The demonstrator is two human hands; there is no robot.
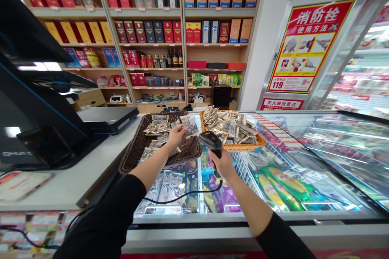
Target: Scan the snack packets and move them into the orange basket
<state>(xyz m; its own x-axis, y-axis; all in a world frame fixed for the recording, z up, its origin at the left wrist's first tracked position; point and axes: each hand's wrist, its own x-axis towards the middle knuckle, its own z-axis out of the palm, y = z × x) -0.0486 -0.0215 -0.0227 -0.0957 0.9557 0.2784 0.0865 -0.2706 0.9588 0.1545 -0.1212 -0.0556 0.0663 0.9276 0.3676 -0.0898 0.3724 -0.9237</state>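
Observation:
My left hand (176, 135) pinches a small clear snack packet (191, 125) over the right side of a dark brown wicker basket (129, 158). More such packets (158, 125) lie inside that basket. My right hand (224, 162) is wrapped round the handle of a black barcode scanner (211, 141), whose head points left toward the packet. A black cable (188, 195) runs from the scanner's handle down to the left. Just behind the scanner, a light orange wicker basket (258, 142) is heaped with similar packets (227, 123).
Both baskets rest on a glass-topped freezer (304, 218) with bagged food inside. At left are a counter (69, 178), a scale (106, 117) and a dark checkout machine (39, 101). Shelves (148, 13) of boxed bottles stand behind. A red notice (310, 44) hangs at right.

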